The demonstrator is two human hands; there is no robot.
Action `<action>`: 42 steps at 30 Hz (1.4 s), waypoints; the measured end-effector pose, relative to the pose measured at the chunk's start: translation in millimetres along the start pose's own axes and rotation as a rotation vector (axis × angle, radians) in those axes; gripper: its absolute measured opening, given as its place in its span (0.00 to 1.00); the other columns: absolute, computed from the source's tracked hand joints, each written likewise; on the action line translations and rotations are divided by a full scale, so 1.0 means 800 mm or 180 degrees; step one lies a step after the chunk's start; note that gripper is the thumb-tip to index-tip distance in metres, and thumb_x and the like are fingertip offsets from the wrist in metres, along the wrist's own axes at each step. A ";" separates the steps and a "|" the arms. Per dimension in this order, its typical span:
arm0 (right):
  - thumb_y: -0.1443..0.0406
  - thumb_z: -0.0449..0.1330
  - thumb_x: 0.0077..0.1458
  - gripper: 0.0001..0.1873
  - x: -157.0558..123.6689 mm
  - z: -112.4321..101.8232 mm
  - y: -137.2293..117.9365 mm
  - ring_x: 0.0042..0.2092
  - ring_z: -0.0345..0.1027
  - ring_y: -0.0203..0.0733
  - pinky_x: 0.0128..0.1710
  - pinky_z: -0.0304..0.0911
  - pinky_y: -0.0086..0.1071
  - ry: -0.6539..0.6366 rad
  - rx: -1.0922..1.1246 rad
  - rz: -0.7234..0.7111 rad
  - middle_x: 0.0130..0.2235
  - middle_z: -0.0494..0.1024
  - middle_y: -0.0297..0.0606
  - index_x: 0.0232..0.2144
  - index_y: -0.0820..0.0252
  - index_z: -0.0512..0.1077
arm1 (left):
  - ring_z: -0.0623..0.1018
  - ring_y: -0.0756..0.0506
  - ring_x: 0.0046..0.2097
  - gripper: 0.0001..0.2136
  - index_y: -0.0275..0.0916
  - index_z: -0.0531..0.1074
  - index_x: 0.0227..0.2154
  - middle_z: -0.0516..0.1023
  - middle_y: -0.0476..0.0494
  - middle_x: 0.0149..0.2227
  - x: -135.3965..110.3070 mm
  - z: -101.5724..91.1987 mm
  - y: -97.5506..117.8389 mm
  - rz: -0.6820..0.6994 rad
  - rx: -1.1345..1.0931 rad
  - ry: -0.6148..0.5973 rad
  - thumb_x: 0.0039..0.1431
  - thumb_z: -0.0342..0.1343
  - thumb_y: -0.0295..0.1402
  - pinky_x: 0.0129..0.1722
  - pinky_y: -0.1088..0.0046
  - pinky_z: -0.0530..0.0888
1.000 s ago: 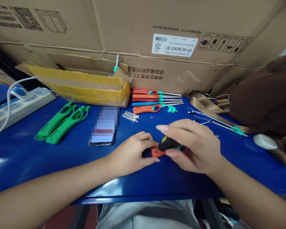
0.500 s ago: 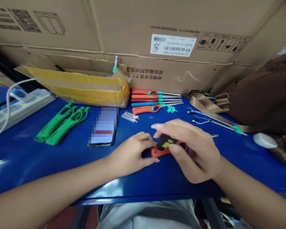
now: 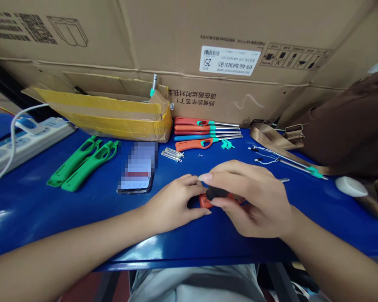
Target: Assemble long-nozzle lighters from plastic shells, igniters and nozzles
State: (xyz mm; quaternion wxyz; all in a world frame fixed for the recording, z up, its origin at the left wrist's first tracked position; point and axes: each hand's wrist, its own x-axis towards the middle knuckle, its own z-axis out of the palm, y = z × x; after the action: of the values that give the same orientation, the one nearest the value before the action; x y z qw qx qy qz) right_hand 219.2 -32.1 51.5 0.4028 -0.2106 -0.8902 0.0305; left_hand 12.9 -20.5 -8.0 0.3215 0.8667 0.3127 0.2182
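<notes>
Thumb and fingers of my left hand (image 3: 173,203) are closed round the end of an orange lighter casing (image 3: 203,201) lying on the blue table. My right hand (image 3: 258,197) grips a short screwdriver (image 3: 215,193) by its black handle, with the tip end over the casing. The right hand's fingers hide the far part of the casing. Beyond the hands lie several long-nosed lighters (image 3: 192,145) in red, orange and blue, side by side. Small teal plastic parts (image 3: 227,144) and clear fuel tubes (image 3: 173,154) rest near them.
Two green casings (image 3: 86,171) and a phone (image 3: 137,167) lie at left, beside a power strip (image 3: 28,142). A taped carton (image 3: 113,121) stands behind. At right are metal rods with wires (image 3: 292,162), a white rounded object (image 3: 351,186) and a brown bag (image 3: 346,113).
My right thumb and fingers have shifted on the screwdriver handle, whose yellow markings no longer show. My left hand and the orange casing stay in place.
</notes>
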 end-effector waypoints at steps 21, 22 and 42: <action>0.72 0.58 0.63 0.14 0.001 0.002 -0.006 0.38 0.76 0.37 0.35 0.70 0.31 0.0013 -0.0188 -0.0185 0.41 0.81 0.38 0.50 0.58 0.73 | 0.78 0.41 0.46 0.06 0.41 0.76 0.42 0.77 0.44 0.40 0.000 0.003 0.006 -0.0095 -0.0102 0.0112 0.62 0.61 0.32 0.46 0.64 0.77; 0.70 0.59 0.63 0.12 0.002 0.002 -0.007 0.38 0.76 0.37 0.35 0.69 0.31 0.0047 -0.0213 -0.0197 0.40 0.81 0.38 0.49 0.58 0.73 | 0.78 0.41 0.46 0.06 0.41 0.75 0.42 0.77 0.44 0.40 0.000 0.003 0.006 -0.0095 -0.0105 0.0108 0.62 0.60 0.32 0.47 0.64 0.77; 0.60 0.70 0.55 0.11 0.003 -0.063 0.050 0.25 0.73 0.34 0.27 0.75 0.31 0.0453 0.1342 0.2203 0.35 0.76 0.34 0.35 0.56 0.72 | 0.77 0.38 0.46 0.21 0.39 0.75 0.53 0.76 0.41 0.45 -0.005 -0.045 0.042 -0.0466 0.1633 -0.0625 0.60 0.65 0.41 0.46 0.60 0.76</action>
State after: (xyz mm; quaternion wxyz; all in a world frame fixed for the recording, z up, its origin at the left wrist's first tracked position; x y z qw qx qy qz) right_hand 268.6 -0.7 77.8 0.4637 -0.4120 -0.7109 0.3313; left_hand 3.0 -27.9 39.6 0.1353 0.9119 0.3867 0.0232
